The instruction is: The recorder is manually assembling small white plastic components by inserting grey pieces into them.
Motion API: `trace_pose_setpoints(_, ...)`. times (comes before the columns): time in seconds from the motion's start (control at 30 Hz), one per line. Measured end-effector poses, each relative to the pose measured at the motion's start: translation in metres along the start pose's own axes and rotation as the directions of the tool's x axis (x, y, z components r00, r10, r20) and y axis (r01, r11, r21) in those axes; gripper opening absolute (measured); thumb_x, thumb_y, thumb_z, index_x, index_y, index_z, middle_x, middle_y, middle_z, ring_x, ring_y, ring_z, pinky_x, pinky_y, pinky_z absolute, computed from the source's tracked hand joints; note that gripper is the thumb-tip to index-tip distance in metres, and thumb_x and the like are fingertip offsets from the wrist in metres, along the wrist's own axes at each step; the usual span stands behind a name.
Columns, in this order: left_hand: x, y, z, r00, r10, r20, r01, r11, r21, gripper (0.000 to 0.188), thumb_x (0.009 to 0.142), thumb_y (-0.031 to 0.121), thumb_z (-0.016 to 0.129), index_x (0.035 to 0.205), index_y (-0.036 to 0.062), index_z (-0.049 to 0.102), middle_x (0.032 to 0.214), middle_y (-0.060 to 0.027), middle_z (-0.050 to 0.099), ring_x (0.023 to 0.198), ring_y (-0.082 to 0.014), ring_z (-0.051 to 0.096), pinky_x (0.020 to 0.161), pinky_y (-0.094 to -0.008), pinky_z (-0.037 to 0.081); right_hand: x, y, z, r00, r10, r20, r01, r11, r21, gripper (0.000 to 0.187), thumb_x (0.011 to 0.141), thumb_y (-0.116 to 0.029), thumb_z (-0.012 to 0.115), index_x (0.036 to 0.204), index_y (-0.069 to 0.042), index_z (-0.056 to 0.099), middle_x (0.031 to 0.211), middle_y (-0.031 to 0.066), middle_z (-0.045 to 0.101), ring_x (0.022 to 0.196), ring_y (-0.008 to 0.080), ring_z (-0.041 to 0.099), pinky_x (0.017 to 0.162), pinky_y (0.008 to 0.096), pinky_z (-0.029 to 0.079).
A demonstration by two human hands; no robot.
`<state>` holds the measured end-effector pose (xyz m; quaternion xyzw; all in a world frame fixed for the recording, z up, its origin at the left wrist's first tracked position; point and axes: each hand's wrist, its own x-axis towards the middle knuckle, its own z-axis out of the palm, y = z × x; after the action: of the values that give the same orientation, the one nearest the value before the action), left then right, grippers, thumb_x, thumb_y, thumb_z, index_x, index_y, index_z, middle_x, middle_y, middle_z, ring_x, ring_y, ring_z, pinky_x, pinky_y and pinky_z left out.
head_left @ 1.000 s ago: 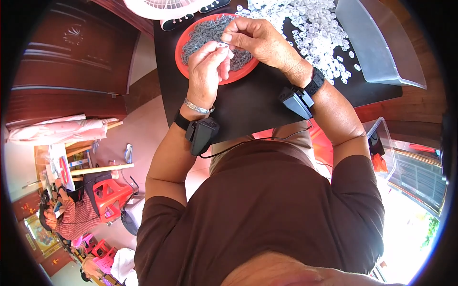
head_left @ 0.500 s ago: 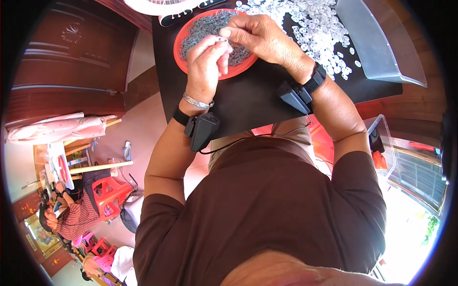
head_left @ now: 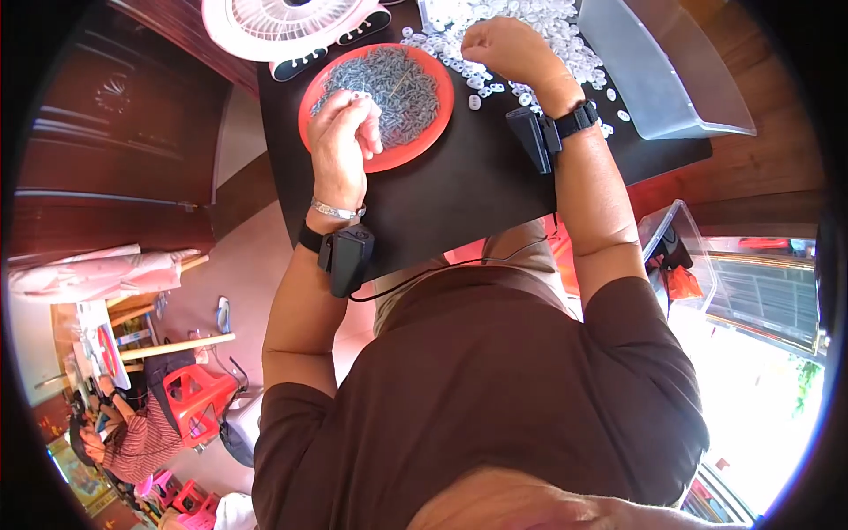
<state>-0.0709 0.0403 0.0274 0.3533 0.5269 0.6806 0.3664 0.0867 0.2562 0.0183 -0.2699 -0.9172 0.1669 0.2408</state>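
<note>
My left hand (head_left: 343,141) is closed in a pinch over the near left part of a red round tray (head_left: 439,132) full of grey screws (head_left: 402,88). Between its thumb and fingertips sits a small white plastic piece (head_left: 359,94) with dark spots. To the right, my right hand (head_left: 517,51) hovers at the near left edge of a heap of small white two-holed plastic pieces (head_left: 552,26). Its fingers are curled together, and whatever they may hold is hidden. Both wrists carry black strapped devices.
A pink and white fan (head_left: 274,22) stands at the far left of the black table (head_left: 424,208), beside black-and-white shoe-like shapes (head_left: 300,64). A translucent plastic bin (head_left: 658,79) lies at the right. A dark cable (head_left: 459,262) runs between my wrists. Another person (head_left: 146,433) sits at far left.
My right hand has moved away from my left hand, rightward from above the screws to the white pieces. My left hand has shifted slightly left, keeping its pinch. The whole view has shifted a little.
</note>
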Motion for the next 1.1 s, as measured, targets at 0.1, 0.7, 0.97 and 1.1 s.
trace_pose_setpoints(0.1,0.002,-0.001,-0.001,1.000,0.018,0.018,-0.018,1.000,-0.011,0.017,0.088,0.013,0.050,0.075,0.0041,0.055,0.059,0.0005,0.050,0.047,-0.0062,0.046,0.042,-0.0188,0.031,-0.004,-0.009,-0.012,0.985,0.004,0.170,-0.007,1.000,0.014,0.022,0.072,-0.028,0.066,0.074,-0.006,0.067,0.066,0.0085,0.064,0.064,0.0228,0.061,0.060,0.0339,0.047)
trace_pose_setpoints(0.7,-0.001,-0.001,0.003,0.999,0.026,0.030,-0.026,1.000,0.009,0.018,0.088,0.013,0.049,0.073,0.0044,0.055,0.059,0.0005,0.050,0.047,-0.0068,0.046,0.042,-0.0187,0.031,-0.008,-0.023,0.001,0.954,-0.067,0.291,0.043,0.995,0.088,0.013,0.069,-0.014,0.070,0.078,-0.006,0.064,0.067,0.0060,0.062,0.061,0.0190,0.059,0.056,0.0308,0.046)
trace_pose_setpoints(0.97,-0.005,0.000,0.007,0.988,-0.048,0.149,0.052,0.998,-0.023,0.019,0.089,0.017,0.047,0.080,0.0020,0.055,0.072,-0.0075,0.060,0.058,-0.0134,0.057,0.053,-0.0218,0.043,-0.010,-0.061,0.005,0.977,-0.150,0.154,-0.083,0.398,0.914,0.020,0.088,-0.007,0.060,0.107,-0.002,0.062,0.090,0.0030,0.065,0.079,0.0083,0.062,0.072,0.0218,0.051)
trace_pose_setpoints(1.1,-0.004,-0.003,0.008,0.984,0.025,0.179,-0.006,0.994,-0.107,0.020,0.089,0.016,0.046,0.080,0.0004,0.055,0.079,-0.0127,0.062,0.064,-0.0160,0.058,0.057,-0.0230,0.045,-0.016,-0.075,0.019,0.975,-0.209,0.079,0.022,0.443,0.896,0.020,0.086,-0.001,0.061,0.106,-0.001,0.064,0.093,0.0028,0.065,0.090,0.0095,0.061,0.082,0.0228,0.049)
